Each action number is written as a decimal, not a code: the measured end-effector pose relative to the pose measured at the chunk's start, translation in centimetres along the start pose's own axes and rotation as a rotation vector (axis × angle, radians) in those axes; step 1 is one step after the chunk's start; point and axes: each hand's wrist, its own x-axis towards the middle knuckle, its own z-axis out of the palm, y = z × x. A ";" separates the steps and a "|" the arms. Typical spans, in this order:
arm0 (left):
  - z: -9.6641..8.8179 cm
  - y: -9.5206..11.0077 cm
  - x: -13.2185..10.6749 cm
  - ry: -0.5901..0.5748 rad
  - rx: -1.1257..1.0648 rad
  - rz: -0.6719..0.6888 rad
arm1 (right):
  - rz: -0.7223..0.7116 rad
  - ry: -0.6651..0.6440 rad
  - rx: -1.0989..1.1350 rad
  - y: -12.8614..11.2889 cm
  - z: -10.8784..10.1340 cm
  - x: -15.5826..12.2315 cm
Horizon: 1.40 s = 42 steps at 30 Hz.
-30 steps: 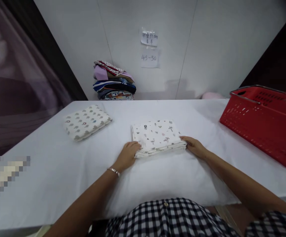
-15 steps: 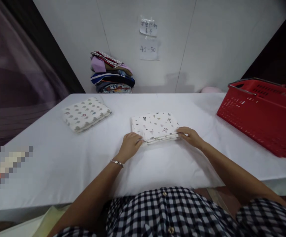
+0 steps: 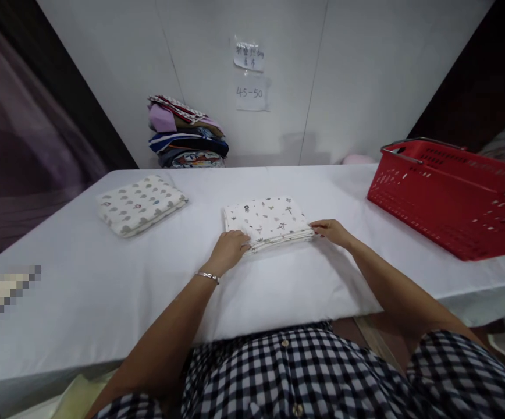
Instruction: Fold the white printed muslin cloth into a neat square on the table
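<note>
A folded white cloth (image 3: 266, 216) printed with small palm trees and figures lies flat on the white-covered table (image 3: 287, 285). My left hand (image 3: 230, 250) grips its near left corner, fingers bent over the edge. At the near right corner, my right hand (image 3: 331, 233) pinches the layered edge between thumb and fingers. The folded layers show along the side facing me. Off to the left lies a second folded white cloth (image 3: 141, 203) with grey tree-like prints, untouched by either hand.
A red plastic basket (image 3: 448, 203) with metal handles stands on the right of the table. Behind the table's far edge rises a stack of folded fabrics (image 3: 187, 134) against the wall. Two paper signs (image 3: 252, 93) hang there. A blurred-out item (image 3: 3, 294) is at the left.
The camera view has shifted, so most things appear further left. Both hands stay at the near corners of the palm-print cloth, which looks much the same.
</note>
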 end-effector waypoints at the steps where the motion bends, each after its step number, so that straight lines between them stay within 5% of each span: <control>1: -0.1 0.1 0.1 -0.004 0.004 0.002 | 0.020 -0.005 0.036 0.2 0.1 0.1; 10: -0.2 0.2 0.4 -0.022 0.107 0.048 | 0.005 -0.093 -0.011 0.5 -0.1 1.5; 23: 0.4 1.1 1.5 0.012 0.019 0.045 | -0.175 -0.060 -0.396 -1.4 0.7 1.1; 36: 4.9 9.7 7.3 0.071 0.073 0.271 | -0.384 -0.037 -0.690 -1.7 0.7 0.3; 42: 6.5 11.5 9.8 0.083 0.120 0.237 | -0.368 -0.037 -0.644 -2.2 0.5 -0.5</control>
